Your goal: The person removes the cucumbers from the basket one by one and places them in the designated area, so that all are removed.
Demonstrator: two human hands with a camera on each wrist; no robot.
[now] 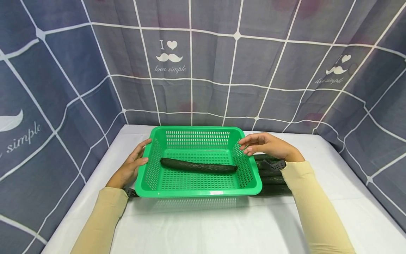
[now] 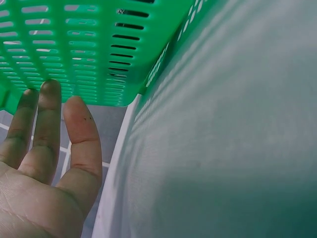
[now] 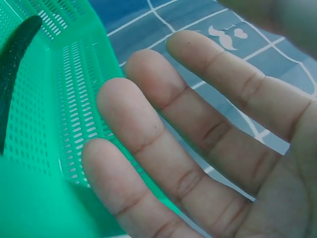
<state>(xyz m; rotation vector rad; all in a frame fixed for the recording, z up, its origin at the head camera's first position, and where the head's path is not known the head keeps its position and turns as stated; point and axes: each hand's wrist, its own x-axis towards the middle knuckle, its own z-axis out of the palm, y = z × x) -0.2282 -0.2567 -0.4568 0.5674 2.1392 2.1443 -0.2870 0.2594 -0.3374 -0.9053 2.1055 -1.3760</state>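
Observation:
A green plastic basket with slotted walls stands in the middle of the white table. One long dark green cucumber lies crosswise inside it. My left hand is at the basket's left side, its straight fingers touching the slotted wall in the left wrist view. Over the right rim hovers my right hand, fingers loosely bent and apart, with nothing in them. Several more cucumbers lie side by side to the right of the basket, partly hidden by its rim and by my right hand and wrist.
A grey curtain with white grid lines closes off the back and both sides. The white tabletop runs toward me in front of the basket. Each wrist wears a dark strap.

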